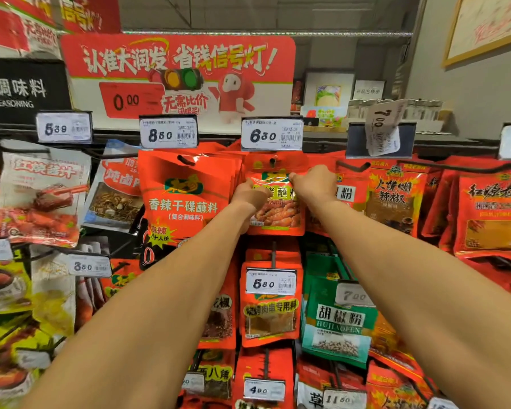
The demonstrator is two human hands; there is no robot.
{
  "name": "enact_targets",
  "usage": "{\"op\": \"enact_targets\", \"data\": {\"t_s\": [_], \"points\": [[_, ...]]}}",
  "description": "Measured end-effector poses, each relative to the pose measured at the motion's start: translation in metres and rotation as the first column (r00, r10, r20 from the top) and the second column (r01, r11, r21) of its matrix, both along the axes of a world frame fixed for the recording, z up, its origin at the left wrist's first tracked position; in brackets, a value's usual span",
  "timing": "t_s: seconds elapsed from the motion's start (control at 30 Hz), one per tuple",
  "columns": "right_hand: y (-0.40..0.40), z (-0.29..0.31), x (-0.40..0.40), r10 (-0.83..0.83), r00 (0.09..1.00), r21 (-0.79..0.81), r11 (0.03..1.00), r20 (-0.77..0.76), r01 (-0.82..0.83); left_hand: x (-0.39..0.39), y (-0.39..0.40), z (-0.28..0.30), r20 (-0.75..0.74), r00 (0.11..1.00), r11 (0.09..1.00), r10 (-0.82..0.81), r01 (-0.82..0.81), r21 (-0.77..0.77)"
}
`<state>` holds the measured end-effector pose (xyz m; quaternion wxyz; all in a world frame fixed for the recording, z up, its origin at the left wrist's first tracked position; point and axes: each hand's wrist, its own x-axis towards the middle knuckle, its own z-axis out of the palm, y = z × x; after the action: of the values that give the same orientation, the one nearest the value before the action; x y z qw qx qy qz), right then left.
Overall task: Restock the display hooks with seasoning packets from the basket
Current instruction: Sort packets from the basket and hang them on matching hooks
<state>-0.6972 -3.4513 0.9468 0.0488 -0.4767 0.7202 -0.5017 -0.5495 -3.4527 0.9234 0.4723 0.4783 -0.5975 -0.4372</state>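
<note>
Both hands are up at the top row of the display rack, working one red seasoning packet [278, 202] on the hook [273, 161] under the 6.30 price tag [272, 134]. The left hand [250, 196] grips the packet's left edge, fingers curled round it and partly behind it. The right hand [310, 184] pinches the upper right part of the packet near its top seam. The packet hangs upright, its punched hole at or on the hook tip; from here I cannot tell whether the hole is fully threaded or only lined up.

My reading is that the step in hand is hanging this packet at the front of its stack, with more red packets of the same sort behind it. To its left a larger red packet [186, 199] hangs under the 8.50 price tag [168, 131], tilted slightly; to its right hangs a dark-printed chilli packet [393, 199].

The basket is not in view, so how many packets remain cannot be judged.

The next move probably calls for sliding the packet back along the hook until it sits flush against the ones behind, keeping it level so the hole does not tear or snag, then letting go with both hands and reaching down for another. A crooked push could tilt the neighbouring packets.
</note>
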Motion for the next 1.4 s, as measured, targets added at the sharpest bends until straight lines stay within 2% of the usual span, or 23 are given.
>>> {"op": "enact_targets", "data": {"t_s": [0.17,0.27,0.33,0.37,0.43,0.6,0.73,0.83,0.93,1.07,1.17,1.33,1.4], "points": [[0.032,-0.015,-0.001,0.084,0.994,0.028,0.996,-0.062,-0.083,0.007,0.018,-0.01,0.044,0.999,0.999,-0.026,0.028,-0.045],[0.066,-0.028,-0.011,0.096,0.995,-0.006,0.995,-0.011,-0.096,0.012,0.046,-0.005,0.035,0.999,0.994,-0.005,0.009,-0.108],[0.09,-0.037,-0.017,0.191,0.962,-0.07,0.981,0.196,-0.18,0.016,0.066,-0.002,0.035,0.999,0.988,0.007,-0.001,-0.152],[0.104,-0.039,-0.02,0.253,0.912,-0.1,0.967,0.324,-0.233,0.019,0.075,-0.002,0.022,1.0,0.987,0.008,-0.004,-0.16],[0.132,-0.041,-0.026,0.348,0.817,-0.137,0.937,0.459,-0.322,0.027,0.096,-0.004,-0.042,0.999,0.992,-0.026,0.02,-0.124],[0.201,-0.061,-0.046,0.449,0.717,-0.192,0.89,0.533,-0.414,0.05,0.152,-0.035,-0.189,0.976,0.993,-0.109,0.1,-0.057],[0.244,-0.123,-0.06,0.46,0.643,-0.158,0.868,0.613,-0.471,0.049,0.193,-0.098,-0.248,0.963,0.989,-0.106,0.129,0.075],[0.27,-0.196,-0.066,0.35,0.645,-0.008,0.882,0.68,-0.471,0.04,0.221,-0.17,-0.264,0.962,0.957,-0.068,0.137,0.254],[0.295,-0.279,-0.068,0.183,0.65,0.189,0.868,0.737,-0.459,0.025,0.246,-0.251,-0.229,0.973,0.857,-0.005,0.122,0.501],[0.328,-0.381,-0.069,-0.041,0.656,0.432,0.783,0.754,-0.448,0.014,0.281,-0.357,-0.138,0.988,0.671,0.075,0.052,0.74],[0.351,-0.453,-0.07,-0.187,0.649,0.557,0.712,0.737,-0.427,0.011,0.306,-0.426,-0.044,0.991,0.537,0.124,-0.03,0.843],[0.385,-0.59,-0.071,-0.395,0.617,0.691,0.626,0.68,-0.361,0.009,0.334,-0.549,0.021,0.984,0.315,0.18,-0.077,0.946],[0.401,-0.652,-0.073,-0.477,0.59,0.736,0.586,0.652,-0.34,0.009,0.343,-0.601,0.045,0.984,0.265,0.172,-0.09,0.96]]}}
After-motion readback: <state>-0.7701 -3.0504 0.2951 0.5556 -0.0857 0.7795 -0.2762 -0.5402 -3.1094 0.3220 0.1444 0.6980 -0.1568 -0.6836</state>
